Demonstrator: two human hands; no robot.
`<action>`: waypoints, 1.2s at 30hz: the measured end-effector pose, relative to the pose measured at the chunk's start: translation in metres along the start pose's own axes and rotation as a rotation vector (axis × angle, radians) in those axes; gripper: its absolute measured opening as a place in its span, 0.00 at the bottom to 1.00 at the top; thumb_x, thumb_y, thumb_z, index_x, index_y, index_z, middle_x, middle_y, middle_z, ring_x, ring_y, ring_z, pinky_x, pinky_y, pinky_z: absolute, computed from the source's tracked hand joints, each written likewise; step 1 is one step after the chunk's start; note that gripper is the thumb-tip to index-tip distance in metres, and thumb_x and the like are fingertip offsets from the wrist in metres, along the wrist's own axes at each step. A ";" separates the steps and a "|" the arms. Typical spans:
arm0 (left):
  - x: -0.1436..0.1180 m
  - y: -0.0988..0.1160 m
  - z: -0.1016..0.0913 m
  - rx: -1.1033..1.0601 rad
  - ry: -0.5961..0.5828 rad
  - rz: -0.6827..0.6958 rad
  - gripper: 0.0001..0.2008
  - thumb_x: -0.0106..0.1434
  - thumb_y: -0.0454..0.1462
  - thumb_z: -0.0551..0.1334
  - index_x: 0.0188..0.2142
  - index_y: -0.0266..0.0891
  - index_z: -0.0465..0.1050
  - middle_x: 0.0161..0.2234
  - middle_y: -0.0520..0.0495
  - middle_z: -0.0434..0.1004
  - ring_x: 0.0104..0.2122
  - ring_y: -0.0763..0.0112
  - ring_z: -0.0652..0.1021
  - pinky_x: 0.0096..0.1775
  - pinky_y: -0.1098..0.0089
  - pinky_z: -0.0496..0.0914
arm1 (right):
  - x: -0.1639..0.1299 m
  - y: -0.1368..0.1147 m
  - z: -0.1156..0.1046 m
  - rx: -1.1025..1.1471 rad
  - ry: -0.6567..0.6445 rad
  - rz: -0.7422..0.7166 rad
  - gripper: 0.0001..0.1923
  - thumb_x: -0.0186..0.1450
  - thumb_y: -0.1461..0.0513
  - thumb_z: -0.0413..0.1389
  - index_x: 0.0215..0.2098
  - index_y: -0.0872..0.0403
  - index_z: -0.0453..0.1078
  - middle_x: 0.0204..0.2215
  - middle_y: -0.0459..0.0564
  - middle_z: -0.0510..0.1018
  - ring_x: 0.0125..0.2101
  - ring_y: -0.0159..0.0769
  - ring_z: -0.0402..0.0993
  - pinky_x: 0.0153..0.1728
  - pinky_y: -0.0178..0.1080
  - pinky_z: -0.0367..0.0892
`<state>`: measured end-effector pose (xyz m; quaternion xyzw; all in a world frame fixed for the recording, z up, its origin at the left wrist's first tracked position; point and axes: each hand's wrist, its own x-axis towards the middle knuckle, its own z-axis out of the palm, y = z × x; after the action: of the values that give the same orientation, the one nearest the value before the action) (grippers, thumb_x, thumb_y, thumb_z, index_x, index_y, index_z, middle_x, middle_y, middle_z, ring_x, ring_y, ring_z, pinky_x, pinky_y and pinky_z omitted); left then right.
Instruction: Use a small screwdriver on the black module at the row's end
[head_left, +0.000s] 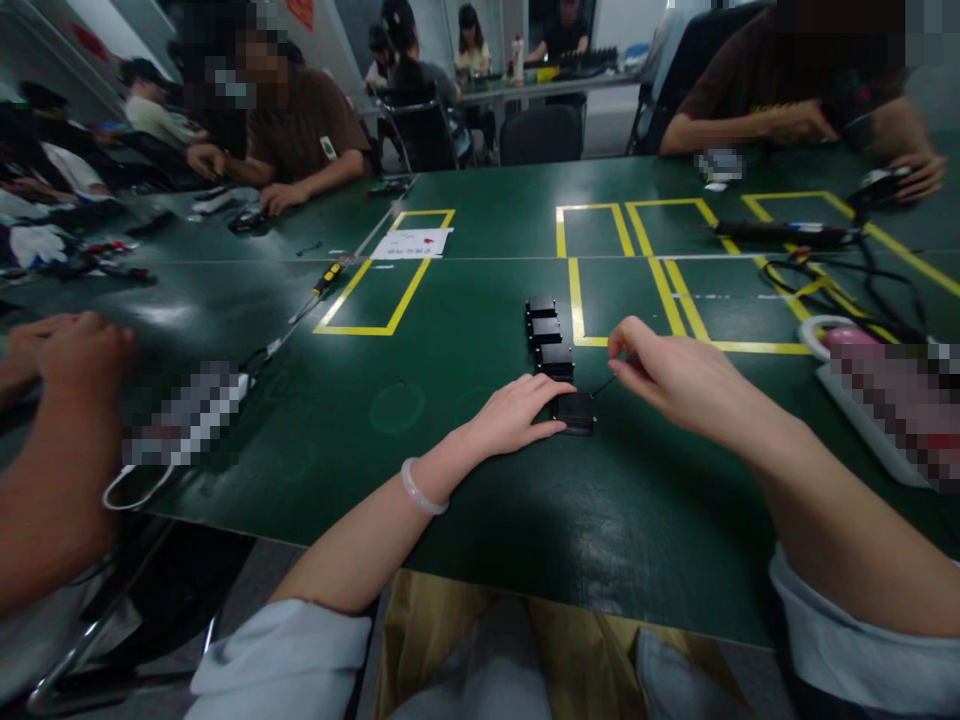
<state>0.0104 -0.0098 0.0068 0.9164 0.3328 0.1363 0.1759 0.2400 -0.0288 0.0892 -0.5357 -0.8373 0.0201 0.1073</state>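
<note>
Fingers of the left hand (517, 412) press flat, together, on the black box (576, 412); right hand (667, 375) pinches a thin tool (604, 385) beside it.

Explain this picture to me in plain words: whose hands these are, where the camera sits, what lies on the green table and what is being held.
There is no machine here. The one picture comes from a camera worn on a person's head, looking forward and down, so the two bare arms reaching in from the bottom are that person's own.

The left hand rests flat on a small black box, pressing it onto the green table. The right hand pinches a thin dark tool whose tip points at that box. What kind of tool it is cannot be told.

Behind the box, three more black boxes stand in a row. Yellow tape outlines mark the table. A white card lies further back, and black cables to the right.

Other people sit around the table; the forearm at far left belongs to one of them.
</note>
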 end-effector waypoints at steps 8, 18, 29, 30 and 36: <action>0.000 0.000 0.000 0.000 -0.004 -0.002 0.21 0.68 0.44 0.58 0.58 0.46 0.59 0.50 0.45 0.69 0.47 0.60 0.71 0.48 0.61 0.67 | 0.000 -0.002 -0.003 -0.003 0.005 0.035 0.12 0.69 0.52 0.45 0.40 0.51 0.61 0.26 0.47 0.75 0.24 0.36 0.68 0.22 0.36 0.48; 0.000 0.000 0.000 -0.002 -0.008 -0.003 0.22 0.68 0.44 0.58 0.59 0.46 0.59 0.51 0.44 0.69 0.48 0.60 0.70 0.49 0.60 0.67 | 0.001 -0.002 -0.001 0.021 0.011 0.026 0.10 0.67 0.58 0.46 0.45 0.52 0.60 0.31 0.49 0.77 0.26 0.37 0.71 0.24 0.36 0.52; 0.000 0.000 0.000 0.007 0.002 0.005 0.22 0.67 0.44 0.59 0.59 0.46 0.60 0.50 0.45 0.69 0.47 0.61 0.70 0.48 0.62 0.67 | 0.001 -0.002 -0.001 -0.056 0.006 0.040 0.11 0.69 0.54 0.43 0.40 0.52 0.62 0.24 0.48 0.74 0.24 0.38 0.69 0.22 0.37 0.48; 0.000 0.000 0.001 0.006 0.001 0.003 0.22 0.67 0.44 0.59 0.59 0.46 0.59 0.50 0.45 0.69 0.47 0.61 0.70 0.48 0.62 0.67 | 0.001 -0.002 -0.001 -0.046 0.003 0.030 0.10 0.69 0.55 0.43 0.41 0.52 0.62 0.25 0.48 0.75 0.24 0.38 0.69 0.22 0.37 0.48; 0.000 0.000 0.000 0.003 -0.006 -0.004 0.22 0.67 0.44 0.58 0.59 0.46 0.59 0.50 0.45 0.69 0.47 0.61 0.70 0.48 0.61 0.67 | -0.001 -0.004 -0.003 0.034 -0.003 0.004 0.11 0.67 0.58 0.46 0.46 0.52 0.59 0.31 0.49 0.78 0.27 0.38 0.71 0.23 0.36 0.51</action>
<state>0.0104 -0.0103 0.0067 0.9163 0.3345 0.1328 0.1759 0.2378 -0.0317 0.0923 -0.5353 -0.8360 0.0355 0.1150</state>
